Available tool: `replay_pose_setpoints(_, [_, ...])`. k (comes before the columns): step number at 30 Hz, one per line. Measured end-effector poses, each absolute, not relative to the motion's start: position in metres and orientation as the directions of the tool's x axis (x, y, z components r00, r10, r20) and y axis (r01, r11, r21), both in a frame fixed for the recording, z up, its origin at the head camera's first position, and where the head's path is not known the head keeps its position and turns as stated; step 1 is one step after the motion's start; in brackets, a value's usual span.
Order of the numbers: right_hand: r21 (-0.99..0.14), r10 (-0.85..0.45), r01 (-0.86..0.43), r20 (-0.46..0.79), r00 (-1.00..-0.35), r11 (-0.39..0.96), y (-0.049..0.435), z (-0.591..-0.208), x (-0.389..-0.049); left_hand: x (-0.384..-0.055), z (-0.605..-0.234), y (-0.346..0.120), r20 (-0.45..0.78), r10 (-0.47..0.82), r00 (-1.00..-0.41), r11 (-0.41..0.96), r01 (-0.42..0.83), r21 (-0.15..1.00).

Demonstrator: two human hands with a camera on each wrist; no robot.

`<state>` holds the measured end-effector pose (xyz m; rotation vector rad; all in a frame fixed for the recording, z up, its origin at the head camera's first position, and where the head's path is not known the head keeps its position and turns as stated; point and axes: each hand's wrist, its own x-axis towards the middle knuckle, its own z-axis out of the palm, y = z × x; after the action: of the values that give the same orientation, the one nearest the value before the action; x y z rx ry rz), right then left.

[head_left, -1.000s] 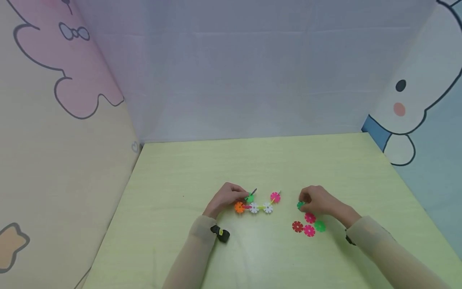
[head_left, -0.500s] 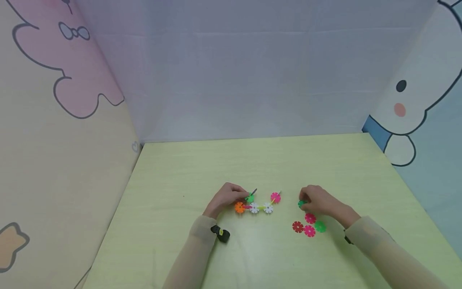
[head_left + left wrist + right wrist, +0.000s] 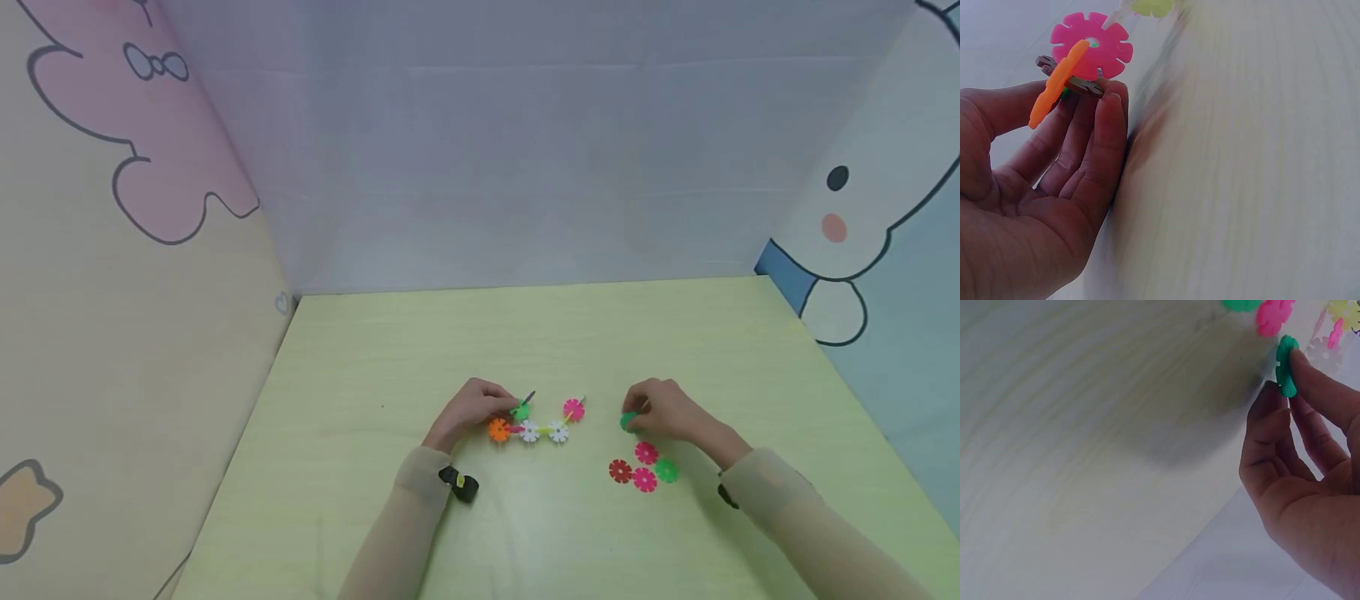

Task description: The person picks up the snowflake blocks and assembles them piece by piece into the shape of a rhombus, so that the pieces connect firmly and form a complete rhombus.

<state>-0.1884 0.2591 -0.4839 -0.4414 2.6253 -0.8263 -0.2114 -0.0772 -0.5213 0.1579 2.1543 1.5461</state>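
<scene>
Disc chain (image 3: 529, 431) pinched in left grip (image 3: 475, 405); teal disc (image 3: 627, 422) pinched in right grip (image 3: 666, 410) over table (image 3: 375, 350)

Discs (image 3: 667, 471) look smooth plastic, the tabletop (image 3: 375, 350) faintly glossy wood.

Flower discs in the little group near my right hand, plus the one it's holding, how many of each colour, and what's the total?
Red disc: 1
Pink discs: 2
Green discs: 2, one of them pinched in the right hand
Total: 5
</scene>
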Motion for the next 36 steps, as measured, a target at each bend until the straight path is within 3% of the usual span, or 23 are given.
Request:
replay_pose_setpoints(15, [-0.786,-0.364,-0.119,-0.142,-0.921,0.607,0.229,-0.471,-0.228,-0.211,-0.523,-0.078,-0.290,0.357,-0.888,0.374,-0.148,0.915])
replay_pose_setpoints(25, [-0.797,-0.460,-0.151,-0.172,-0.871,0.584,0.186,-0.470,-0.245,-0.209,-0.520,-0.075,-0.293,0.341,-0.893,0.397,-0.146,0.906])
replay_pose_setpoints(36, [-0.798,-0.455,-0.100,-0.230,-0.860,0.594,0.167,-0.481,-0.246,-0.208,-0.516,-0.076,-0.293,0.342,-0.893,0.394,-0.147,0.907])
